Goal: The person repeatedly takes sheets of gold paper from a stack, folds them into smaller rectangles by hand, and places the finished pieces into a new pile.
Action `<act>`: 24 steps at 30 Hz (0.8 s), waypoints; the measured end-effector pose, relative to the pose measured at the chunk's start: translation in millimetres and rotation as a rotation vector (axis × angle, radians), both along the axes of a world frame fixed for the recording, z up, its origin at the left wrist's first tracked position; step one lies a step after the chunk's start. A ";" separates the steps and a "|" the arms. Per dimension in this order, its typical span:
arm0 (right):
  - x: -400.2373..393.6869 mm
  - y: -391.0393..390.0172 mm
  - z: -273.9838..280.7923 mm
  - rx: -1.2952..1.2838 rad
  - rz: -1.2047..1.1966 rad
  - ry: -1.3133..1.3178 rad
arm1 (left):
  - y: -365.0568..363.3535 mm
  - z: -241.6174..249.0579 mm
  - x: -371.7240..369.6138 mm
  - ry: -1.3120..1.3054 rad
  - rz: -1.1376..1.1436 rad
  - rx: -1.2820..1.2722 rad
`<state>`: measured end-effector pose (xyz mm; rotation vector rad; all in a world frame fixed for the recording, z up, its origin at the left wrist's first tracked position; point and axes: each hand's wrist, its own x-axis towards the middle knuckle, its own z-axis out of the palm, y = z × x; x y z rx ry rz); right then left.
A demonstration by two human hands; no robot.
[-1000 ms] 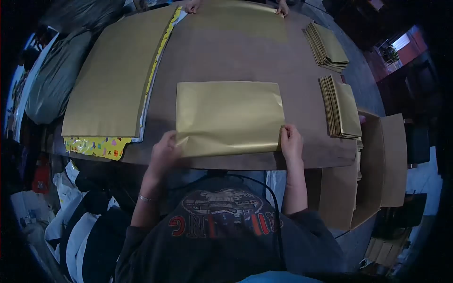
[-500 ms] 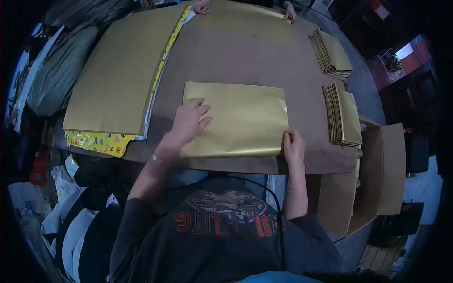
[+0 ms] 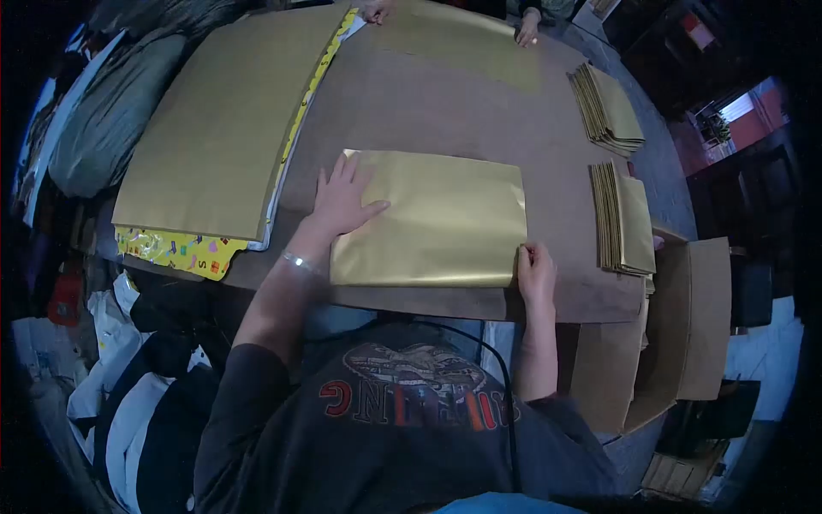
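A rectangular sheet of gold wrapping paper (image 3: 445, 223) lies on the table in front of me; whether it is one layer or folded is hard to see. My left hand (image 3: 344, 202) rests flat with spread fingers over its left edge, a bracelet on the wrist. At the lower right corner, the fingers of my right hand (image 3: 537, 272) are pinched together on the paper's edge.
Large gold sheets (image 3: 227, 128) lie at the left over yellow patterned wrapping (image 3: 184, 251). Folded gold stacks (image 3: 621, 218) sit along the right edge, above an open cardboard box (image 3: 698, 317). Across the brown-covered table (image 3: 411, 111), another person's hands (image 3: 527, 27) touch a gold sheet (image 3: 458, 38).
My left hand has slid left and up along the paper, its fingers now spread near the left edge. My right hand stays at the lower right corner. The view has shifted slightly.
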<state>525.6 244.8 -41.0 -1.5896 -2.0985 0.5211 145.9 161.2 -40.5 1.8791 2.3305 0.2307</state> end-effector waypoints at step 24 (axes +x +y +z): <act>-47.3 -38.8 -2.9 0.001 0.373 -0.492 | -1.8 -17.8 2.0 0.153 -0.020 0.092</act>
